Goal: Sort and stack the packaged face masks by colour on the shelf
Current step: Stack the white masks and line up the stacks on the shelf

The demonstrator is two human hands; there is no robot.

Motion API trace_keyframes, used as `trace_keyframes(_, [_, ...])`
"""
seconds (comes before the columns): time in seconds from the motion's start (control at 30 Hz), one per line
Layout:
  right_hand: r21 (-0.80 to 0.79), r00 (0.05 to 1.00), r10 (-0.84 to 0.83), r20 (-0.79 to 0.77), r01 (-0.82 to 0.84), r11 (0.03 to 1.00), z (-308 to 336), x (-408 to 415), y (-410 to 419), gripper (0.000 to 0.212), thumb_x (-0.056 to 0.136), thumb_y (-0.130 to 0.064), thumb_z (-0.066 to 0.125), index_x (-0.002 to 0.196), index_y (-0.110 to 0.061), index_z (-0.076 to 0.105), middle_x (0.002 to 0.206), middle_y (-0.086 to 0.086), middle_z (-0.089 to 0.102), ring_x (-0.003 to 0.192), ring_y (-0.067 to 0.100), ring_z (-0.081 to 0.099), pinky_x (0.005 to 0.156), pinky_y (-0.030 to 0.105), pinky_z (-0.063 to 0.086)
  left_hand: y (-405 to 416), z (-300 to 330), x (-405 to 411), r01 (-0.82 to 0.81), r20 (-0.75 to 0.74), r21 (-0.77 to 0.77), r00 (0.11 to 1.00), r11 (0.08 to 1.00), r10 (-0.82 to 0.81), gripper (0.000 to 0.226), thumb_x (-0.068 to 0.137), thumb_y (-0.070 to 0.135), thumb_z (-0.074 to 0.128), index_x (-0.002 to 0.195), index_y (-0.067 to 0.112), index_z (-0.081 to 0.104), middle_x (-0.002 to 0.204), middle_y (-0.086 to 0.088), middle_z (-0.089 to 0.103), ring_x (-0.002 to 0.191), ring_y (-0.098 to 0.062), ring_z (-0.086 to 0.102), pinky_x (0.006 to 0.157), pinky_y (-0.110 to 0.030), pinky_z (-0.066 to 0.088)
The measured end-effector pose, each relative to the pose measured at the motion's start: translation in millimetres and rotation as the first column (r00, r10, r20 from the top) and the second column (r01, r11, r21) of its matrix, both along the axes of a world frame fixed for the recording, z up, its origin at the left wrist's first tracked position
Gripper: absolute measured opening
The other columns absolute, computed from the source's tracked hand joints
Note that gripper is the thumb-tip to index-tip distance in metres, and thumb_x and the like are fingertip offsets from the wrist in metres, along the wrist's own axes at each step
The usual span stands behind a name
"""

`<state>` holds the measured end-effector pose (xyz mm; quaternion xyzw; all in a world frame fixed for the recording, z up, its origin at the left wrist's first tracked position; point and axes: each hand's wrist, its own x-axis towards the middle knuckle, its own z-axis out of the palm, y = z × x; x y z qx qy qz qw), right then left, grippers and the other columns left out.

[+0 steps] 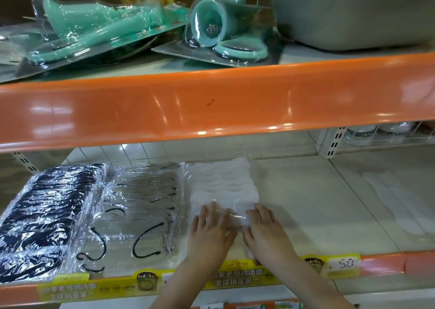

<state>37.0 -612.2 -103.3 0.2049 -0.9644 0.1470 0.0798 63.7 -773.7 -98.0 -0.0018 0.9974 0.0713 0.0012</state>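
Three rows of packaged face masks lie on the lower shelf [306,214]. Black masks [44,212] fill the left row. Clear-wrapped pale masks with black ear loops [138,205] fill the middle row. White masks [221,184] form the right row. My left hand [209,228] and my right hand [266,228] lie flat, fingers straight, on the nearest white pack at the row's front. Further right, one more white pack [397,200] lies alone on the shelf.
An orange shelf rail [211,106] crosses above the masks. On the upper shelf sit teal blister-packed items [94,28] and a grey tub [348,12]. Yellow price labels [341,265] line the lower shelf's front edge. Glass items [376,132] stand at the back right.
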Motion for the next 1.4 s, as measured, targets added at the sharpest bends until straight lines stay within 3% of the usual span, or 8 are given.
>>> trace_keyframes(0.07, [0.016,1.000,-0.011,-0.013,0.011,1.000,0.2,-2.6,-1.3,0.044,0.056,-0.023,0.089,0.091,-0.009,0.066,0.103,0.013,0.063,0.083,0.030,0.067,0.063,0.035,0.058,2.5,-1.4,-2.2,0.018,-0.037,0.036,0.999,0.999,-0.017,0.089,0.087,0.069,-0.011,0.136,0.027,0.051,0.148,-0.015,0.041,0.135,-0.039,0.038,0.105,-0.049,0.035])
trace_keyframes(0.2, [0.007,0.999,-0.032,-0.041,0.033,0.999,1.6,-5.3,-3.0,0.042,0.056,-0.027,0.088,0.089,-0.012,0.066,0.103,0.011,0.064,0.084,0.027,0.067,0.063,0.033,0.057,7.7,1.2,-3.2,0.022,0.015,0.061,1.000,0.998,-0.023,0.090,0.073,0.067,-0.008,0.149,0.031,0.025,0.160,-0.009,0.008,0.147,-0.033,0.003,0.116,-0.044,0.008])
trace_keyframes(0.4, [-0.018,0.998,0.038,-0.039,-0.039,0.999,0.5,-12.5,1.9,0.033,0.066,-0.027,0.077,0.092,-0.012,0.065,0.103,0.010,0.062,0.086,0.028,0.066,0.064,0.034,0.057,21.1,8.7,-5.6,-0.108,-0.001,-0.004,0.994,0.994,0.108,0.046,0.097,0.040,0.038,0.138,0.019,0.046,0.154,-0.016,0.027,0.143,-0.037,0.023,0.113,-0.051,0.025])
trace_keyframes(0.53, [-0.145,0.980,0.165,0.115,-0.148,0.978,13.8,-18.7,16.9,0.057,0.083,-0.042,0.027,0.117,-0.009,0.059,0.122,0.007,0.052,0.113,0.025,0.052,0.090,0.035,0.049,36.2,15.7,-10.8,-0.124,-0.022,0.012,0.992,0.992,0.125,0.044,0.075,0.036,0.044,0.084,0.003,0.071,0.102,-0.021,0.069,0.094,-0.041,0.067,0.071,-0.051,0.056])
trace_keyframes(0.87, [-0.254,0.968,0.244,0.062,-0.221,0.942,30.5,-28.5,99.2,0.029,0.097,-0.024,0.047,0.124,-0.022,0.057,0.119,-0.006,0.052,0.110,0.009,0.048,0.088,0.019,0.039,115.7,23.4,-15.8,0.078,-0.228,0.199,0.973,0.977,-0.031,0.029,0.075,0.034,0.045,0.082,0.020,0.069,0.087,0.004,0.068,0.084,-0.018,0.067,0.061,-0.029,0.052])
trace_keyframes(1.1, [-0.173,1.000,0.004,0.015,-0.001,0.985,34.7,-32.0,179.5,0.054,0.087,-0.039,0.024,0.113,-0.015,0.065,0.113,-0.002,0.058,0.105,0.018,0.054,0.078,0.026,0.044,178.2,22.6,-28.1,0.153,-0.256,0.232,0.962,0.961,-0.091,0.032,0.074,0.028,0.044,0.086,0.015,0.070,0.094,-0.003,0.070,0.088,-0.023,0.067,0.060,-0.028,0.054])
trace_keyframes(1.23, [-0.157,0.986,-0.165,-0.017,0.160,0.975,27.5,-36.2,227.7,0.021,0.081,-0.017,0.058,0.098,-0.013,0.069,0.099,0.004,0.063,0.089,0.029,0.063,0.063,0.036,0.053,215.9,21.7,-34.6,0.196,-0.225,0.198,0.963,0.960,-0.150,0.034,0.073,0.027,0.042,0.089,0.017,0.070,0.096,-0.001,0.070,0.091,-0.022,0.067,0.060,-0.029,0.054])
trace_keyframes(1.4, [-0.107,0.945,-0.319,-0.073,0.311,0.945,25.4,-38.1,271.4,0.033,0.065,-0.006,0.081,0.096,-0.009,0.071,0.096,0.011,0.063,0.085,0.034,0.064,0.063,0.041,0.055,260.1,16.1,-41.7,0.247,-0.208,0.165,0.955,0.955,-0.211,0.035,0.073,0.029,0.041,0.089,0.019,0.071,0.096,0.001,0.070,0.092,-0.021,0.067,0.061,-0.029,0.055])
